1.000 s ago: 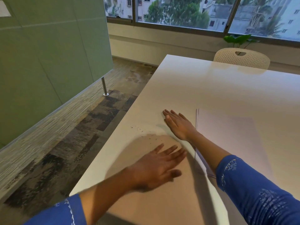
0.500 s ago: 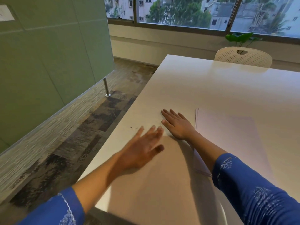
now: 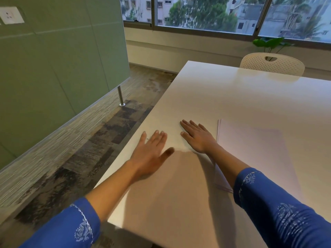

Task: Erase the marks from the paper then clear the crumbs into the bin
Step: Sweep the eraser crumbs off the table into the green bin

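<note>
A stack of white paper (image 3: 256, 151) lies on the white table (image 3: 232, 97), right of both hands. My right hand (image 3: 197, 138) rests flat on the table beside the paper's left edge, fingers together, holding nothing. My left hand (image 3: 152, 151) lies flat near the table's left edge, fingers spread, empty. One tiny dark crumb (image 3: 147, 139) shows between its fingers; other crumbs are hidden under the hand. No bin and no eraser are in view.
The table's left edge drops to patterned carpet (image 3: 93, 149). A green partition (image 3: 53, 68) on a metal leg (image 3: 120, 96) stands on the left. A white perforated chair (image 3: 272, 63) and a plant (image 3: 270, 42) are at the far side under the windows.
My left hand has slid forward and left across the table, over the spot where the crumbs lay. My right hand has stayed in place.
</note>
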Demonstrator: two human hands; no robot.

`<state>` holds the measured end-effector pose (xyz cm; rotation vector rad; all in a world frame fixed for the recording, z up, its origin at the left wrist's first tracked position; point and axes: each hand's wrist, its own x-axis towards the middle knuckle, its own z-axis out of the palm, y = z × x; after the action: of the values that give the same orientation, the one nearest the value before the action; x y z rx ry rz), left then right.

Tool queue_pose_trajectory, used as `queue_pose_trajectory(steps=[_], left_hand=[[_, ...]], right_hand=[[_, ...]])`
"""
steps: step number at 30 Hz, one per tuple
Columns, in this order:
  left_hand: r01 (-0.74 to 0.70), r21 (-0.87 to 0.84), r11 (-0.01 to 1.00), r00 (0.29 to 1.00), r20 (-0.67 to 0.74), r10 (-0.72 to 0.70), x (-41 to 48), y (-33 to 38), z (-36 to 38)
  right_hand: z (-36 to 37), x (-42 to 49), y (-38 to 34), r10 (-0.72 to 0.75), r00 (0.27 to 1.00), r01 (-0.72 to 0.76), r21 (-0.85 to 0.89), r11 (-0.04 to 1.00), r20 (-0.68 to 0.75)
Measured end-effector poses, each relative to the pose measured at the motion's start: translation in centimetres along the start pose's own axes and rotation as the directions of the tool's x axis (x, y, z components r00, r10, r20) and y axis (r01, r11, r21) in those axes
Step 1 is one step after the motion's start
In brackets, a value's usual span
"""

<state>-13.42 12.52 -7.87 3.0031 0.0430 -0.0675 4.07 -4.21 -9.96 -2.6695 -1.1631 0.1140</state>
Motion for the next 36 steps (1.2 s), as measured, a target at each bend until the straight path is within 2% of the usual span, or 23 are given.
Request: queue_pose_trajectory(steps=[3, 5, 7, 12, 14, 18, 21, 23, 27, 31, 36], left_hand=[[-0.181, -0.03, 0.983, 0.981, 0.067, 0.183, -1.0, 2.8, 0.4], [-0.22, -0.026, 0.975, 0.97, 0.104, 0.222, -1.1, 3.5, 0.5], [-0.185, -0.01, 0.983, 0.98, 0.073, 0.185, -0.5, 2.8, 0.4], [0.055, 0.055, 0.997, 0.997, 0.043, -0.057, 1.2, -1.9, 0.1], [0.072, 0.042, 0.997, 0.997, 0.039, -0.074, 0.9, -2.6, -0.3], [-0.092, 0.018, 0.996, 0.995, 0.025, 0.092, -1.1, -1.4, -0.4], [-0.296, -0.068, 0.953, 0.954, 0.018, 0.298, -3.0, -0.5, 0.5], [-0.359, -0.043, 0.932, 0.932, 0.044, 0.361, -3.3, -0.8, 1.1], [-0.335, 0.026, 0.942, 0.94, 0.075, 0.332, -1.1, -2.6, 0.6], [-0.318, 0.001, 0.948, 0.947, 0.044, 0.318, 2.1, -4.3, 0.0], [-0.182, 0.048, 0.982, 0.983, -0.015, 0.183, 5.4, -4.9, -0.3]], right_hand=[[0.1, 0.1, 0.2, 0.0, 1.0, 0.0, -0.004, 1.0, -0.001], [0.1, 0.1, 0.2, -0.006, 1.0, 0.006, -0.009, 1.0, -0.002], [0.1, 0.1, 0.2, -0.008, 1.0, 0.008, -0.008, 1.0, -0.003], [0.1, 0.1, 0.1, -0.004, 1.0, 0.004, -0.006, 1.0, -0.009], [0.1, 0.1, 0.1, -0.004, 1.0, 0.004, -0.006, 1.0, -0.01], [0.1, 0.1, 0.1, -0.008, 1.0, 0.008, -0.005, 1.0, -0.015], [0.1, 0.1, 0.1, -0.005, 1.0, 0.005, -0.009, 1.0, -0.016], [0.2, 0.1, 0.1, -0.004, 1.0, 0.004, -0.014, 1.0, -0.018], [0.2, 0.1, 0.0, -0.002, 1.0, 0.002, -0.017, 1.0, -0.016], [0.1, 0.1, 0.0, 0.001, 1.0, -0.001, -0.013, 1.0, -0.011], [0.2, 0.1, 0.1, 0.001, 1.0, -0.001, -0.005, 1.0, -0.017]])
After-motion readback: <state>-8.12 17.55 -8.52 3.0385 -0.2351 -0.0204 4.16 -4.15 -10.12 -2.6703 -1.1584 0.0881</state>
